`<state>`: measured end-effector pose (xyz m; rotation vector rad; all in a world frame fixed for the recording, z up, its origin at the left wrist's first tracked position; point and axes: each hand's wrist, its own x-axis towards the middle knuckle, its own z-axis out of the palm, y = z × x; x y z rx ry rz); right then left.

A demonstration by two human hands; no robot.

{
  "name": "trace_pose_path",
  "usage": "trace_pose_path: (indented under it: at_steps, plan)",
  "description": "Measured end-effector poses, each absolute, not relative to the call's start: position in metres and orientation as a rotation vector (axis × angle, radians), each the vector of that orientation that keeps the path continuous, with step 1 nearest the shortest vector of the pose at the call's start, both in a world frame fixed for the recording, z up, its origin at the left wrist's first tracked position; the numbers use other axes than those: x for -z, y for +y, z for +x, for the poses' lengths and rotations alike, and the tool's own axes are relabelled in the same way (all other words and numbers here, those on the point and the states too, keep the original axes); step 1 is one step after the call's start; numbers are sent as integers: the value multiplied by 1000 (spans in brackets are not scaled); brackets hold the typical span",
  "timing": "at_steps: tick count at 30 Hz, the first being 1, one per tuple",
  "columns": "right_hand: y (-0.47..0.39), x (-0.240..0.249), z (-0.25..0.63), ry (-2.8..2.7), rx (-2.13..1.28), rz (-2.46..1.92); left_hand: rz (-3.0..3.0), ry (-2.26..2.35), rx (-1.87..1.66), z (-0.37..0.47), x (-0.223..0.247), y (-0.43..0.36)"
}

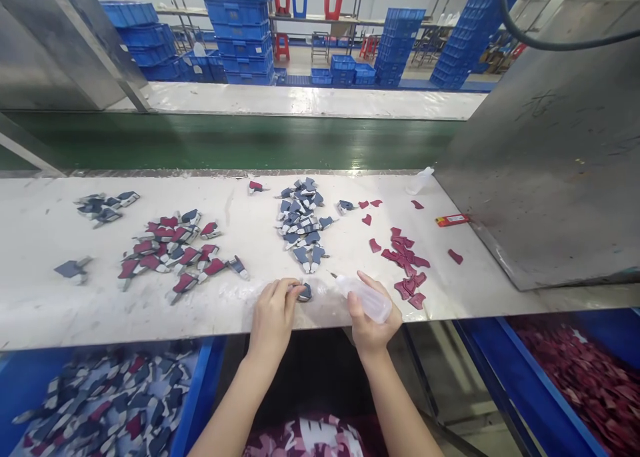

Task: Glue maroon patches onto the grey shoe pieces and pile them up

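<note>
My left hand (275, 310) is closed in a pinch near the table's front edge, on a small grey-blue plastic part (305, 292) lying by its fingertips. A bit of red shows between thumb and finger. In my right hand (373, 320) is a translucent squeeze bottle (369, 300), its thin needle tip pointing left, apart from the part. Straight ahead lies a pile of grey-blue parts (303, 220). Thin dark-red pieces (407, 257) are scattered to the right. To the left is a heap of parts with red pieces on them (167, 247).
A blue bin (204, 384) of parts stands below left, and another blue bin (533, 370) of red pieces below right. A metal box (555, 150) bounds the table on the right. A white bottle (420, 181) and a red-yellow packet (451, 220) lie near it. Behind runs a green belt (290, 140).
</note>
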<state>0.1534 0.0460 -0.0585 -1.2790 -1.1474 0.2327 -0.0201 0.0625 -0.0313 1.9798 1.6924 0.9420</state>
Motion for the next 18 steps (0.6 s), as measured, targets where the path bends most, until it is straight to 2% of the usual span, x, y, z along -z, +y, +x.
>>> trace_pose_path:
  at_steps: [5,18]
  plan:
    - [43,51,145,-1173,-268,-1245,2002,1502,-949,-29,38,67]
    - [49,46,142,-1367,-201,-1226,2043,1502,-1036,-30,51,67]
